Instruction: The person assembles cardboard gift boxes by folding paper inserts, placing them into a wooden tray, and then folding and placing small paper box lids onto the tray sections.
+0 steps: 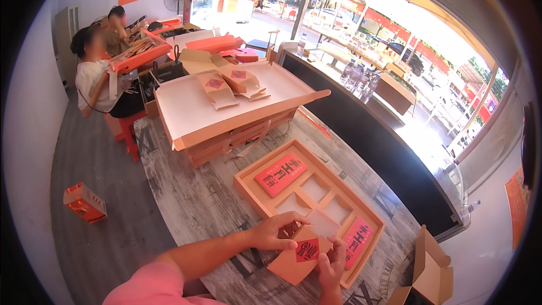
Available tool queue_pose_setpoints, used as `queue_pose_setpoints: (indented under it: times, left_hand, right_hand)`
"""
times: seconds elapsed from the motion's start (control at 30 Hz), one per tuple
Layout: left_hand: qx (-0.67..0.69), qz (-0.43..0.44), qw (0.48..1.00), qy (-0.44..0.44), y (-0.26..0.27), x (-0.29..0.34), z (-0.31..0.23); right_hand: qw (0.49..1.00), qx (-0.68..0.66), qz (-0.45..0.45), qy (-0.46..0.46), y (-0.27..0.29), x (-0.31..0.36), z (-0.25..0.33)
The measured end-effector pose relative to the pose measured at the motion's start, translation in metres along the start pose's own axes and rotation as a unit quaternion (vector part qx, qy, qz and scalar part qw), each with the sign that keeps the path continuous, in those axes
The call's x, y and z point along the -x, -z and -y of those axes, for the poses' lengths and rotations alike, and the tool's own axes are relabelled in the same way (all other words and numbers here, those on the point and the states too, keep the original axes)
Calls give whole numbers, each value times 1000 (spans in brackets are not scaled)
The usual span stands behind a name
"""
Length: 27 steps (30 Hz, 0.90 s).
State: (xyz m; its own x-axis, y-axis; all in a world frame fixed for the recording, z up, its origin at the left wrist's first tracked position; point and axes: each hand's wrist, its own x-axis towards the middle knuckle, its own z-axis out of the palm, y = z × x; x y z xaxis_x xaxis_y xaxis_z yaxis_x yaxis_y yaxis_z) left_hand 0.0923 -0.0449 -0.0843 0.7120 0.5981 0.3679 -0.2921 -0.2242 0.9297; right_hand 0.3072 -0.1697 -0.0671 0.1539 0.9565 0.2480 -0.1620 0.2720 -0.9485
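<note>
Partly hiding the tray [255,191], both hands [278,232] [332,264] grip a tan box [293,262].

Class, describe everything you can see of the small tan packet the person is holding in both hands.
The small tan packet looks like kraft paper or thin card, flat, with a red square label bearing dark marks on its face. It sits tilted, one corner pointing down, over the near corner of the compartmented tray on the grey wooden table. The left hand grips its upper edge; the right hand holds its right side.
</note>
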Motion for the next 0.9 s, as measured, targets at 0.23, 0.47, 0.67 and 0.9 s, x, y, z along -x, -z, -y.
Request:
queue_pose_setpoints:
  times: [0.23, 0.47, 0.67, 0.9]
  left_hand:
    - [-108, -58, 982, -141, -8, -3, 6]
    - [-65, -76, 989, -113, -14, -1, 19]
    - [-41, -77, 990, -108, -15, -1, 18]
    - [-44, -92, 994, -44, -22, 1, 9]
  right_hand:
    - [999, 15, 27, -24, 10, 2, -8]
    - [999, 25, 29, -30, 7, 2, -2]
    - [999, 42, 17, -14, 8, 5, -9]
    - [998, 41, -24, 39, -3, 5, -6]
